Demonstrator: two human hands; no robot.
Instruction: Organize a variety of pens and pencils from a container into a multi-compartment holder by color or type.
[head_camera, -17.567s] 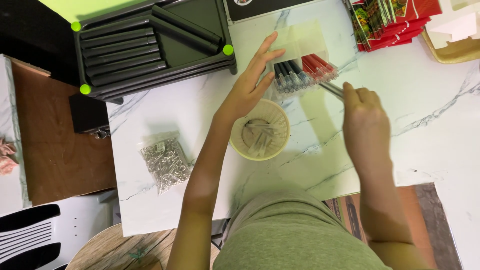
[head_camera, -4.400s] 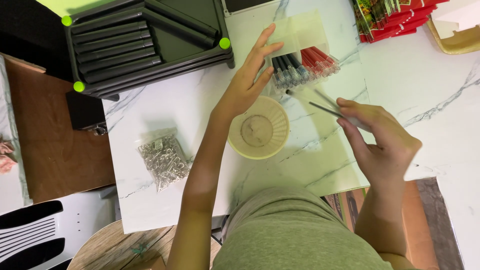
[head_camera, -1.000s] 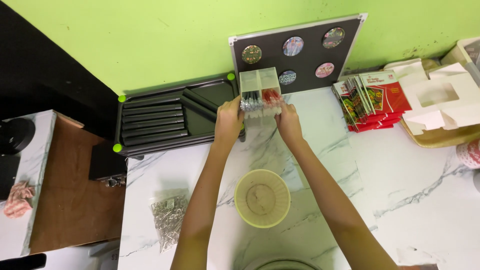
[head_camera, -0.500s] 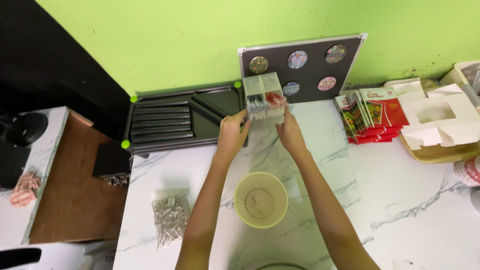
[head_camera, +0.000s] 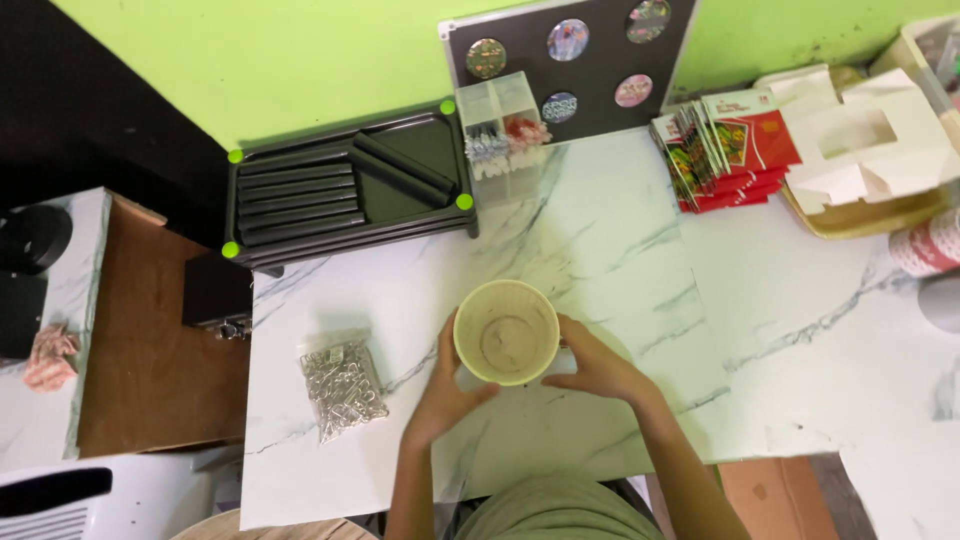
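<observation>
Hands around a bowl
Left hand (head_camera: 445, 395) and right hand (head_camera: 592, 368) cup the round cream bowl (head_camera: 505, 332) near the tabletop's (head_camera: 620, 240) front edge, fingers curled on its sides.

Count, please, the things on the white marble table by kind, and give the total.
Cream round basket, between the left hand and right hand: 1
Clear bag of small metal parts: 1
Black slotted tray: 1
Clear two-part box: 1
Black board with round badges: 1
Stack of red packets: 1
Total: 6
</observation>
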